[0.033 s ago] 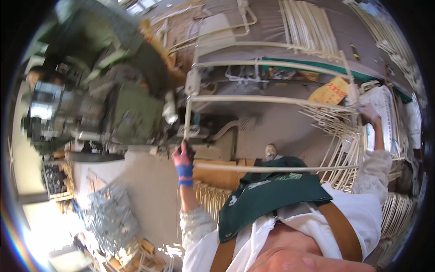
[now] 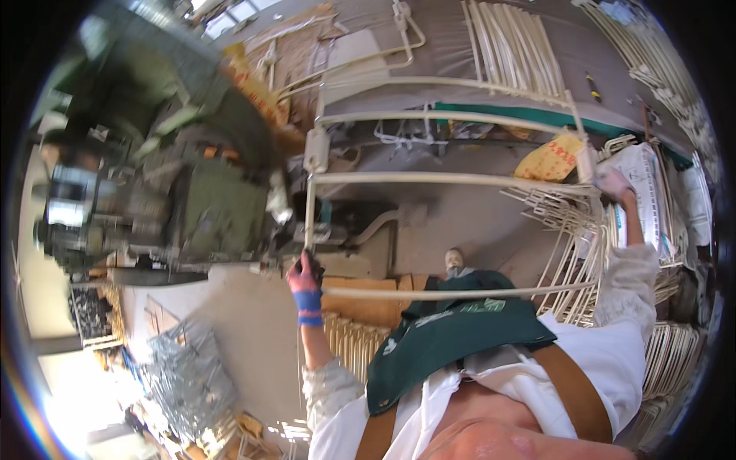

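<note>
A cream-coloured tubular metal frame [image 2: 429, 178] with several crossbars spans the space before me. My left hand [image 2: 307, 280], in a pink and blue glove, is closed round its left side tube near the corner. At the right side tube, my right hand [image 2: 616, 186] grips the frame just beside a pale block-shaped fitting [image 2: 586, 162]. A similar fitting [image 2: 316, 149] sits on the left tube. The nearest crossbar [image 2: 460, 294] passes in front of my dark green apron [image 2: 460, 326].
A large green machine [image 2: 222, 192] stands close on the left. Stacked cream tube frames [image 2: 571, 268] lie on the right, near a yellow sack [image 2: 548, 157]. Beyond the frame is a worktable with a row of tubes [image 2: 515, 50]. A grey wrapped bundle [image 2: 188, 368] stands at lower left.
The frame and both hands have shifted slightly toward me and to the left in the view. The surroundings have shifted a little too. Both hands keep their grip.
</note>
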Motion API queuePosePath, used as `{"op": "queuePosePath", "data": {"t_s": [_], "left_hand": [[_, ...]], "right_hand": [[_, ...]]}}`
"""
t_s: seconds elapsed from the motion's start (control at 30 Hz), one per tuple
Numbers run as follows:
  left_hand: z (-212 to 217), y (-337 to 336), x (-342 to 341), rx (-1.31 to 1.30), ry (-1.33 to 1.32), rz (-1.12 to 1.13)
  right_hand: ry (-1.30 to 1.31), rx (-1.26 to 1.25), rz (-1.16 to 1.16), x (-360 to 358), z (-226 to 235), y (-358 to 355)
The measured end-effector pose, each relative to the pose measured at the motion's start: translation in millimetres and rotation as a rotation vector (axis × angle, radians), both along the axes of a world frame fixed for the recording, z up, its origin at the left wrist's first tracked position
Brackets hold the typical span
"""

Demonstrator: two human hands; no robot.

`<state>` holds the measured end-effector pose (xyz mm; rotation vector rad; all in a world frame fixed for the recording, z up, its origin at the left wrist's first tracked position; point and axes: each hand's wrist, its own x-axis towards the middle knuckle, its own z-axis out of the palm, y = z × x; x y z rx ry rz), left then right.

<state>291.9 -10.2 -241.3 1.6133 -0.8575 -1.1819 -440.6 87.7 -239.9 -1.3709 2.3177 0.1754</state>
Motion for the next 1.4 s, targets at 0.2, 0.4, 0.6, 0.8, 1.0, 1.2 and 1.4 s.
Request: {"op": "queuePosePath", "data": {"t_s": [0.2,0.4,0.6,0.8,1.0,1.2,1.4], "left_hand": [[-10.7,1.8,12.5,-0.019,-0.183,0.018],[-1.9,7.4,10.7,-0.018,-0.402,0.022],[-0.5,8.0,2.4,-0.081,-0.422,0.145],[22.3,9.6,-28.8,-0.226,-1.280,0.208],[39.8,36.8,-36.2,-0.616,-1.584,0.094],[62.4,20.4,-90.0,-0.800,-1.424,-0.236],[44.7,-59.8,-215.5,-0.720,-0.935,-0.388]], "right_hand": [[0.344,-0.562,0.327,40.6,-3.0,-243.1],[0.528,-0.041,0.980,70.3,-91.9,-412.8],[0.339,0.025,0.859,61.9,-196.0,-466.6],[0.666,0.219,1.326,51.4,-201.7,-466.5],[0.778,0.181,1.321,34.3,-225.4,-466.7],[0.647,-0.252,1.381,11.9,-236.6,-468.4],[-0.057,-1.161,1.112,233.5,24.8,-361.4]]}}
